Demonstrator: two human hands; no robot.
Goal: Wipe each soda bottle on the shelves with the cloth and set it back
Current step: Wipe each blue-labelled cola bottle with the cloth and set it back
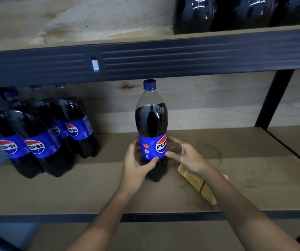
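One soda bottle (151,124) with a blue cap and blue label stands upright in the middle of the shelf board (91,189). My left hand (136,160) wraps its lower left side. My right hand (185,154) grips its lower right side at the label. A folded yellow-tan cloth (198,185) lies on the board just right of the bottle, partly under my right forearm; neither hand holds it.
Several more soda bottles (40,140) stand grouped at the left of the same shelf. Dark bottle bottoms (236,13) sit on the upper shelf at top right. A black metal beam (145,58) crosses above, and a black post (274,98) stands at right.
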